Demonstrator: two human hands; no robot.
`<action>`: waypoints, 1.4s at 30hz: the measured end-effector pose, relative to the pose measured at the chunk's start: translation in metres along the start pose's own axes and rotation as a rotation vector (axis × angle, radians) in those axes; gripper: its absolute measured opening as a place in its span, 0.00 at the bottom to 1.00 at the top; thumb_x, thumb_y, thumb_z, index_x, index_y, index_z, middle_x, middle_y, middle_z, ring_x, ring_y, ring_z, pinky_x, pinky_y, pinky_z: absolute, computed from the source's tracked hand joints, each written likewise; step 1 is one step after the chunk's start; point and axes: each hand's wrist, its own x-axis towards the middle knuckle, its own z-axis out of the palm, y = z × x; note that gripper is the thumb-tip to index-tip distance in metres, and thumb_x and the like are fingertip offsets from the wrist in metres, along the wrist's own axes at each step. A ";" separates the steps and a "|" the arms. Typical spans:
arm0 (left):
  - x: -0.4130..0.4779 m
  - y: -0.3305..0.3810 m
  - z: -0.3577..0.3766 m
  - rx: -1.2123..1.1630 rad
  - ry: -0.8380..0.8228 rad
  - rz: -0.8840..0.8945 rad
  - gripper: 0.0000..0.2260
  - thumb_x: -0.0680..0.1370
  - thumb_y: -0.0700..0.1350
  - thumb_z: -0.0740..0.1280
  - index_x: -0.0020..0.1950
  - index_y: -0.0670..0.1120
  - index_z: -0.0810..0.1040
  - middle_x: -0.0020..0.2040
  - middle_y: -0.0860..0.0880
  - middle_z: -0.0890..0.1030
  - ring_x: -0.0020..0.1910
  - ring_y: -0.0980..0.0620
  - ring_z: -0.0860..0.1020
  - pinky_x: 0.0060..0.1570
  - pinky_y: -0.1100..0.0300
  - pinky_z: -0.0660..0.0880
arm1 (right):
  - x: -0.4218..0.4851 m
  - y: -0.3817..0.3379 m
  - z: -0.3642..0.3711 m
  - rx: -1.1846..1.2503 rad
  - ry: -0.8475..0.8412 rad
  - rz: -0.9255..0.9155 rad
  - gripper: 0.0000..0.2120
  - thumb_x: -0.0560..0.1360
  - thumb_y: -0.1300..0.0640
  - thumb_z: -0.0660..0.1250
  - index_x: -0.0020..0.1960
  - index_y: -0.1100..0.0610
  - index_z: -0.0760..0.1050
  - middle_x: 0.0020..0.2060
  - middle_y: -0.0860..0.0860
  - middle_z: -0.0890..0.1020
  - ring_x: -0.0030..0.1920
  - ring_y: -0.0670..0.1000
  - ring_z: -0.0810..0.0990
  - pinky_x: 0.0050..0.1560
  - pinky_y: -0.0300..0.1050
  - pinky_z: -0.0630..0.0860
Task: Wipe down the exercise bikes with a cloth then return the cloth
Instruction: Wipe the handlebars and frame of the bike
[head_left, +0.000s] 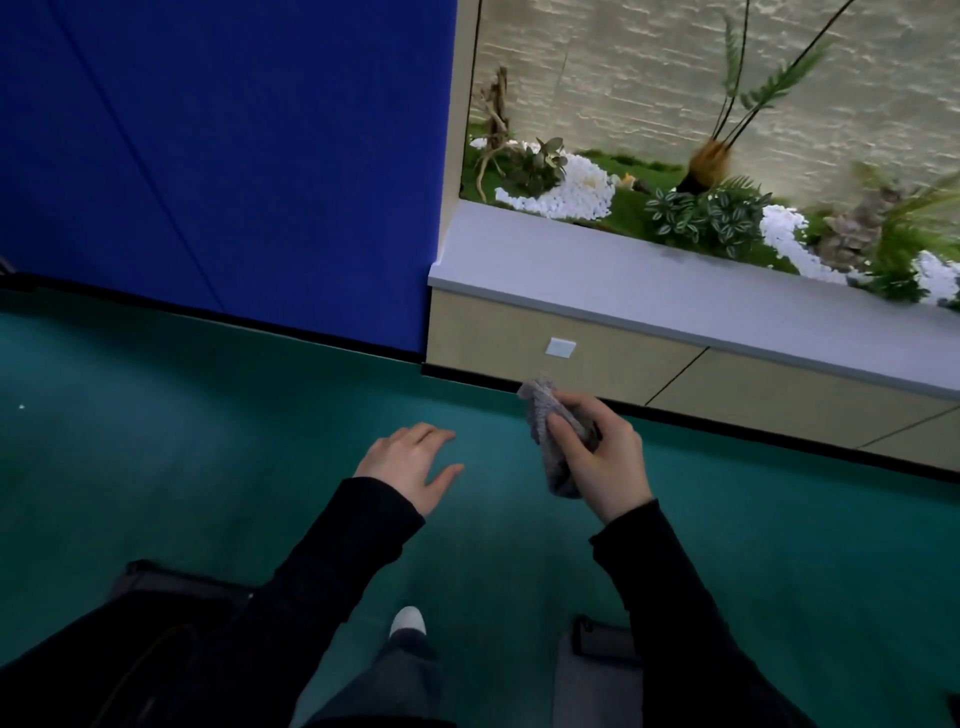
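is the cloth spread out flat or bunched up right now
Bunched up. The grey cloth is crumpled in the right hand, fingers curled round it, ends poking out above and below.

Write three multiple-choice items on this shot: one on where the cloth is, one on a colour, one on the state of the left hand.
1. Where is the crumpled grey knitted cloth?
A. lying on the floor
B. in the right hand
C. draped over the planter ledge

2. What colour is the flat wall panel at upper left?
A. red
B. white
C. blue

3. The left hand is:
A. open and holding nothing
B. gripping the cloth
C. clenched in a fist

Key: 1 B, its fingers and thumb curl round the cloth; 2 C, the panel is deep blue; 3 A, its fingers are loosely spread and hold nothing.
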 end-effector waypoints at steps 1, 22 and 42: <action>0.008 -0.007 -0.004 -0.006 0.002 -0.007 0.21 0.80 0.55 0.57 0.71 0.49 0.66 0.68 0.51 0.70 0.66 0.51 0.68 0.63 0.57 0.63 | 0.011 -0.003 0.006 -0.007 -0.015 0.000 0.08 0.74 0.62 0.68 0.51 0.53 0.80 0.43 0.43 0.82 0.44 0.37 0.77 0.46 0.26 0.70; 0.099 -0.128 -0.071 -0.131 0.263 -0.533 0.21 0.78 0.52 0.62 0.70 0.45 0.69 0.67 0.46 0.73 0.66 0.46 0.70 0.64 0.55 0.62 | 0.223 -0.051 0.157 0.109 -0.531 -0.200 0.06 0.76 0.60 0.67 0.51 0.53 0.78 0.37 0.47 0.79 0.32 0.33 0.76 0.31 0.22 0.68; 0.206 -0.185 -0.139 -0.120 0.501 -0.934 0.21 0.77 0.50 0.66 0.67 0.43 0.72 0.64 0.41 0.76 0.67 0.44 0.71 0.67 0.50 0.64 | 0.424 -0.106 0.273 0.213 -0.899 -0.360 0.07 0.76 0.57 0.67 0.54 0.51 0.78 0.44 0.43 0.81 0.45 0.39 0.79 0.47 0.32 0.74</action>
